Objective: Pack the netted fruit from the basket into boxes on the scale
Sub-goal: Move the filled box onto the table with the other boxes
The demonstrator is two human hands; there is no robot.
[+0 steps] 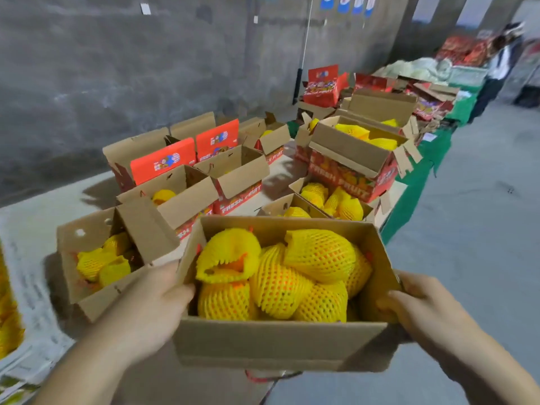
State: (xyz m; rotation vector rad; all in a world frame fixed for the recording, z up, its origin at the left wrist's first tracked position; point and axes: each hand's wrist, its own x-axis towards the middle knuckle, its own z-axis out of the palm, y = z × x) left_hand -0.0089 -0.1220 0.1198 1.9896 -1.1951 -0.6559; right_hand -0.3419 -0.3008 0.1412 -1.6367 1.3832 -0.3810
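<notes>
I hold an open cardboard box (271, 340) in front of me, above the floor. It is full of orange fruit in yellow foam nets (280, 276). My left hand (152, 305) grips the box's left wall, thumb over the rim. On the right wall, my right hand (415, 305) grips the same way. No scale or basket is in view. At the far left edge lies a heap of yellow netted fruit (7, 317), cut off by the frame.
Several open red "FRESH FRUIT" cartons (233, 182) with netted fruit stand on a low surface ahead; one open box (96, 258) sits just left. More cartons run along a green-draped table (420, 171). A person (499, 68) stands far right. Grey floor lies to the right.
</notes>
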